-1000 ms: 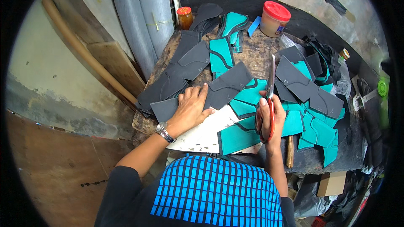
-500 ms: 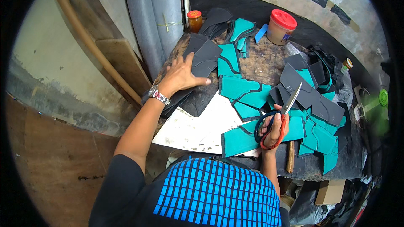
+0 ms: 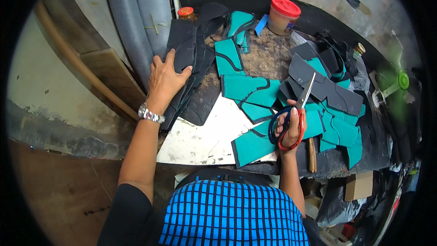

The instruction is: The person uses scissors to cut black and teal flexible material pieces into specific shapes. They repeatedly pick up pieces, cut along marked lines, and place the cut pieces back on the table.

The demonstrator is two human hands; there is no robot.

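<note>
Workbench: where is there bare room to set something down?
The white board near the front edge is bare, between the dark stack under the left hand and the teal pieces. The right side, beyond the right hand with the scissors, is crowded.

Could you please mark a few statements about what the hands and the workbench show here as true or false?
1. The right hand holds scissors with red and blue handles. True.
2. The left hand rests on a teal piece. False: it lies on a stack of dark cut pieces.
3. The jar at the back has a red lid. True.
4. The left wrist is bare. False: it wears a wristwatch.
</note>
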